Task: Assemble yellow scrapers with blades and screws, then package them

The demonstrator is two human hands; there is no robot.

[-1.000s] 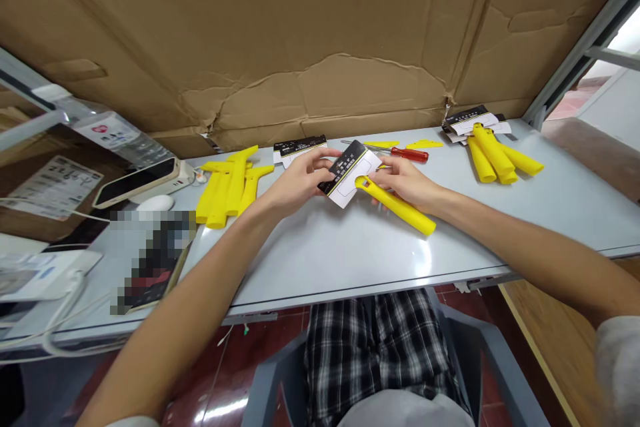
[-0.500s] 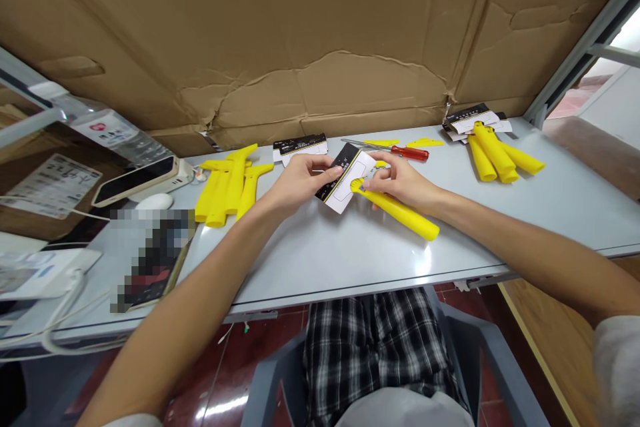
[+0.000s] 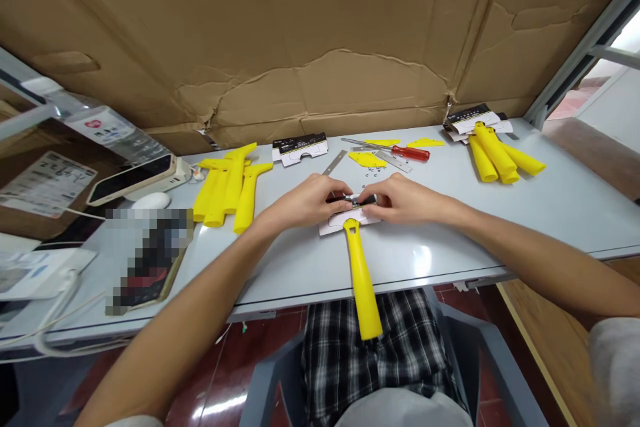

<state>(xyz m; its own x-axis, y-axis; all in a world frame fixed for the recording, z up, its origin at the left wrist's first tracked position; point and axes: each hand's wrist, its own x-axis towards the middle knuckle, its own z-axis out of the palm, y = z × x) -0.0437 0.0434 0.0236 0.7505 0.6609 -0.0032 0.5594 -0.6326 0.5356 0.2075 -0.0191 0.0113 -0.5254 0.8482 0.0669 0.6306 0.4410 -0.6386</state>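
My left hand [image 3: 315, 200] and my right hand [image 3: 404, 200] pinch a black-and-white packaging card [image 3: 329, 226] from its two sides, thumbs near each other at its middle. The card sits around the head of a yellow scraper [image 3: 364, 290], whose handle points toward me past the table edge, over my lap. The scraper's head is mostly hidden by card and fingers. Just beyond my hands lie a yellow plate [image 3: 367, 159], flat metal blades [image 3: 395, 161], small loose metal parts [image 3: 373, 172] and a red-handled screwdriver [image 3: 411, 153].
Several yellow handles [image 3: 233, 190] lie piled at left, and carded yellow scrapers [image 3: 495, 150] at right. Another card [image 3: 300, 148] rests at the back. Phones, a white mouse [image 3: 151, 201], cables and a bottle [image 3: 110, 130] crowd the left side. Cardboard [image 3: 320, 33] walls the back.
The scraper has turned so its handle points toward me. The card has come around its head, and my right hand has moved from the scraper to the card's right side.
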